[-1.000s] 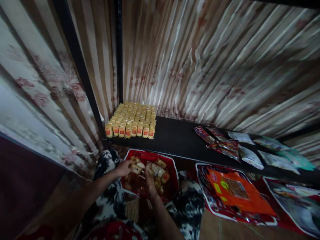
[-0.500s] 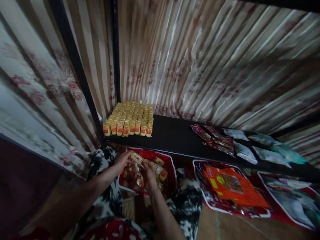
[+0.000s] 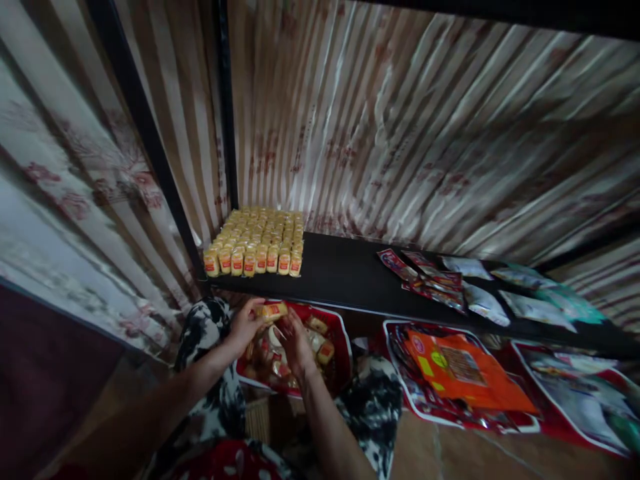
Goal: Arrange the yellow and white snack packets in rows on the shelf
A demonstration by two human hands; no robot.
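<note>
Two hands are counted: left hand (image 3: 245,325), right hand (image 3: 293,340). One shelf (image 3: 350,273) is noted. One block of small yellow bottles (image 3: 257,237) is recorded on it; about eight are counted along the front row, and the rows behind are too blurred to number. One single bottle (image 3: 273,310) is counted in the left hand's fingers. One red basket (image 3: 344,340) is logged; its loose bottles are too jumbled for a count. Flat packets (image 3: 440,280) on the shelf are put at roughly eight or nine, overlapping. One orange packet (image 3: 465,373) is counted below, on two large red-edged packs (image 3: 570,393).
</note>
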